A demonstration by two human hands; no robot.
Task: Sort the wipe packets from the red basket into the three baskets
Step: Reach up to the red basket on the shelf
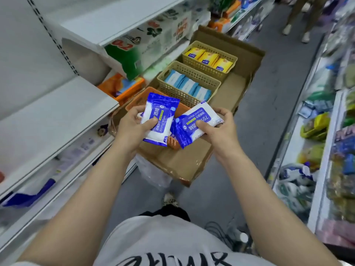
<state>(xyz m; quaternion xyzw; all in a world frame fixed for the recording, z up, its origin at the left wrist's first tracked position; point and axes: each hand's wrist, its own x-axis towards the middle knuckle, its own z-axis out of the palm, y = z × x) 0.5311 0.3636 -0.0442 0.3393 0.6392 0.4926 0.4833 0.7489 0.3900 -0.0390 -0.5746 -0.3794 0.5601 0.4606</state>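
Note:
My left hand [132,126] grips a blue-and-white alcohol wipe packet [160,116], thumb on its front. My right hand [217,127] grips a second such packet [194,124], held upside down. Both packets hover over an orange-red basket [141,96], which they largely hide. Beyond it stands a tan basket [172,71] with light-blue packets [189,85]. Farther still is another tan basket [194,46] holding yellow packets [208,59]. All the baskets sit in a cardboard box [178,166].
White store shelves [57,116] run along the left, holding green-and-white boxes [146,43] and an orange package [123,86]. A shelf of goods [317,143] lines the right. A grey aisle floor [269,93] lies between. A person's feet [295,32] stand far down the aisle.

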